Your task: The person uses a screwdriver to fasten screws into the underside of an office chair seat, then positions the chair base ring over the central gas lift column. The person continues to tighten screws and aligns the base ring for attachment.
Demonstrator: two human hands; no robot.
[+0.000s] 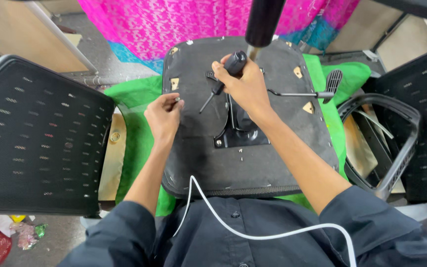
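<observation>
screwdriver gripped in the right hand, tip angled down over the upturned chair seat; left hand pinches a small screw against the seat.

Grey speckled floor, pink patterned cloth behind, green sheet, beige cabinet at left

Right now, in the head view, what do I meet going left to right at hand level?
Mesh chair back → left hand → screwdriver → right hand → lever paddle → armrest frame.
</observation>
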